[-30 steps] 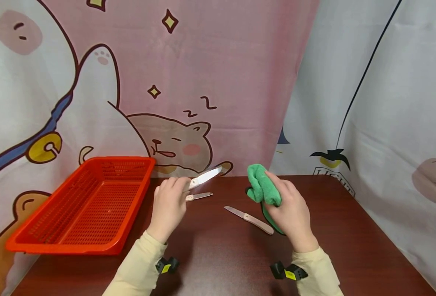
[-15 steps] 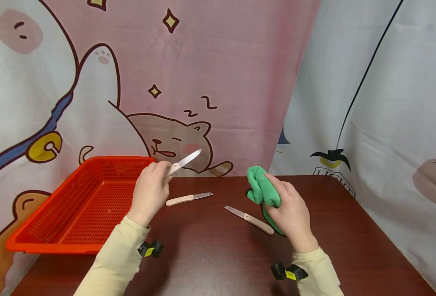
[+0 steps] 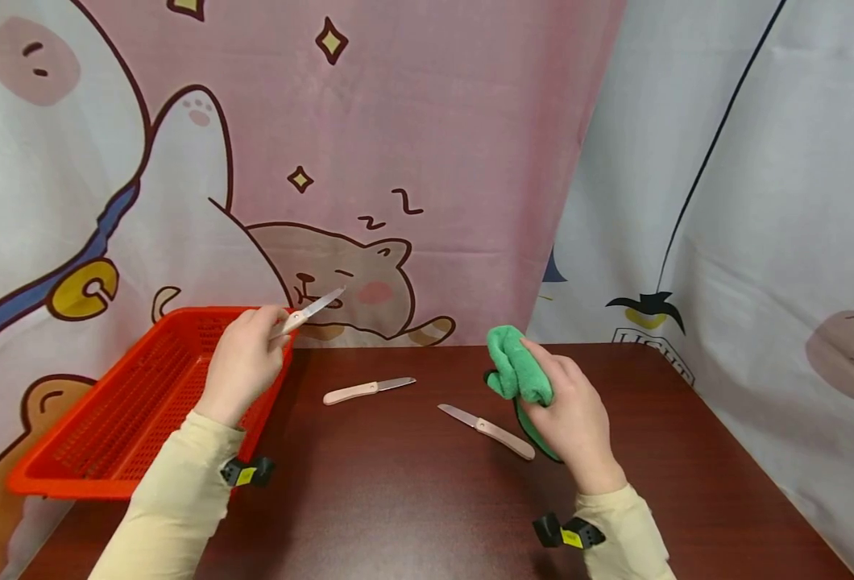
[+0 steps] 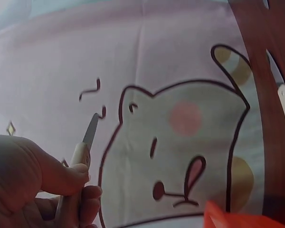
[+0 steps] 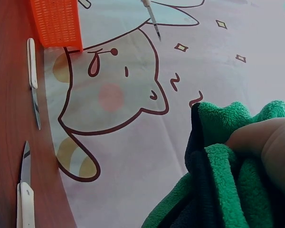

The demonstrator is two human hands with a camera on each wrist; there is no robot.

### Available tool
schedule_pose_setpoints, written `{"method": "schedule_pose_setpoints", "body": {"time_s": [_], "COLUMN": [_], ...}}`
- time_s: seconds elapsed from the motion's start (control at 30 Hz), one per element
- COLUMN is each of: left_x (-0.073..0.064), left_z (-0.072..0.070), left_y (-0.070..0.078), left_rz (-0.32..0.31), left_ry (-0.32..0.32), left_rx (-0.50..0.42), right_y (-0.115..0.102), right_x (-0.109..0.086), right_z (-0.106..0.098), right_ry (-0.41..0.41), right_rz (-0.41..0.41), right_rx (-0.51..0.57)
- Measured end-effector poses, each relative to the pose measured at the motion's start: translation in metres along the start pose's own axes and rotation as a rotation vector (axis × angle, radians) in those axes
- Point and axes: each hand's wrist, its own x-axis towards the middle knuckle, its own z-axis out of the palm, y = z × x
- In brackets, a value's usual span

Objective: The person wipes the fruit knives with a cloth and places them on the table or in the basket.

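Near the red basket [image 3: 72, 488]: presumably light, stiff knife [image 3: 311, 311], best taken by the handle [image 4: 80, 154], so gripped by left hand [image 3: 244, 364]. Soft-looking green cloth [image 3: 517, 366], clutched in right hand [image 3: 574, 415].

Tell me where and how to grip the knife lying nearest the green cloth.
Best, I think, to pinch the knife across the middle of its pale handle, from above and the near right side: it lies flat, handle end nearer, blade pointing away to the left.
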Motion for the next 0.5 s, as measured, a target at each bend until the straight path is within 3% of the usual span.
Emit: {"method": "schedule_pose_setpoints", "body": {"time_s": [0.23,0.5], "left_x": [0.002,0.005], "left_z": [-0.013,-0.021], "left_y": [-0.031,-0.074], "left_rz": [-0.120,-0.221], "left_ry": [-0.090,-0.149], "left_rx": [0.001,0.052], "right_y": [0.001,0.007], "right_x": [-0.001,-0.005], "right_z": [0.000,-0.001], "right_ry": [-0.008,-0.025], "right_rz": [0.003,0.009], "right_rx": [-0.008,-0.025]}}
